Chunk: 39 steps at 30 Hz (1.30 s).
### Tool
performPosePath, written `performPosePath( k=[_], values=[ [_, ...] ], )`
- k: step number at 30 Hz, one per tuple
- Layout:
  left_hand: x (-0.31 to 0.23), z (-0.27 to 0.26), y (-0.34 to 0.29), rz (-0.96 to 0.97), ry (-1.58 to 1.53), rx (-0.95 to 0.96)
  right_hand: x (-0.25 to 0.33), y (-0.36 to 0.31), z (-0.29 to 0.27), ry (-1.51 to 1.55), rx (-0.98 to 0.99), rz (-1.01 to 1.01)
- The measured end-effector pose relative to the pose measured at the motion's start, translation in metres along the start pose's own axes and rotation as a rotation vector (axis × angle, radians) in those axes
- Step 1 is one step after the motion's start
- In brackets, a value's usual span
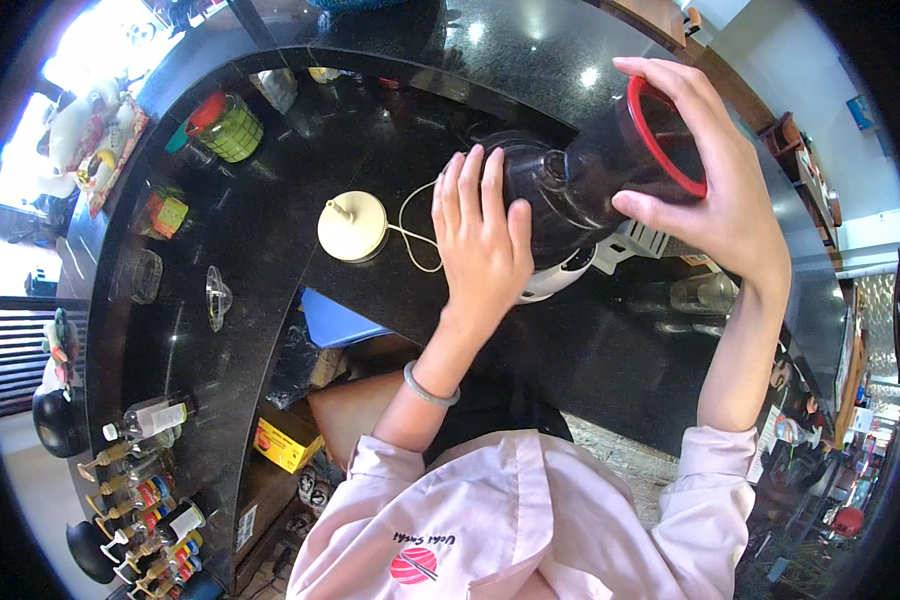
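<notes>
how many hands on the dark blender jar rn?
2. The left hand lies flat on the base end of the dark blender jar; the right hand grips its red-rimmed mouth end. No other hands show.
</notes>
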<state>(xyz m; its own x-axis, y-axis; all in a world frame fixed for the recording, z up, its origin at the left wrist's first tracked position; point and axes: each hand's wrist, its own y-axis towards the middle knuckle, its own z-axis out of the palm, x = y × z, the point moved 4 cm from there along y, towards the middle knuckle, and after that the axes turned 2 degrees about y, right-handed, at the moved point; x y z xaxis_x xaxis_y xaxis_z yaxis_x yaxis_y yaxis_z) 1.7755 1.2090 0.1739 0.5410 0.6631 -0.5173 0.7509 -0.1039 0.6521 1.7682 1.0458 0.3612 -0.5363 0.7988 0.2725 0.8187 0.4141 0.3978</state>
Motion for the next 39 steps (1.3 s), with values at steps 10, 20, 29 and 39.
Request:
performPosePath(
  k=[10,20,29,39],
  values=[
    [0.021,0.003,0.001,0.083,-0.126,0.066,0.011,0.000,0.014,-0.031,-0.188,0.117],
    [0.026,0.002,0.009,0.113,-0.214,0.112,-0.028,-0.020,0.035,0.419,-0.408,0.108],
    [0.030,0.003,0.016,0.094,-0.214,0.172,-0.027,-0.042,0.066,0.549,-0.764,0.146],
    [0.024,0.000,0.018,0.148,-0.085,0.215,-0.034,-0.047,0.072,0.476,-0.752,0.001]
  ],
)
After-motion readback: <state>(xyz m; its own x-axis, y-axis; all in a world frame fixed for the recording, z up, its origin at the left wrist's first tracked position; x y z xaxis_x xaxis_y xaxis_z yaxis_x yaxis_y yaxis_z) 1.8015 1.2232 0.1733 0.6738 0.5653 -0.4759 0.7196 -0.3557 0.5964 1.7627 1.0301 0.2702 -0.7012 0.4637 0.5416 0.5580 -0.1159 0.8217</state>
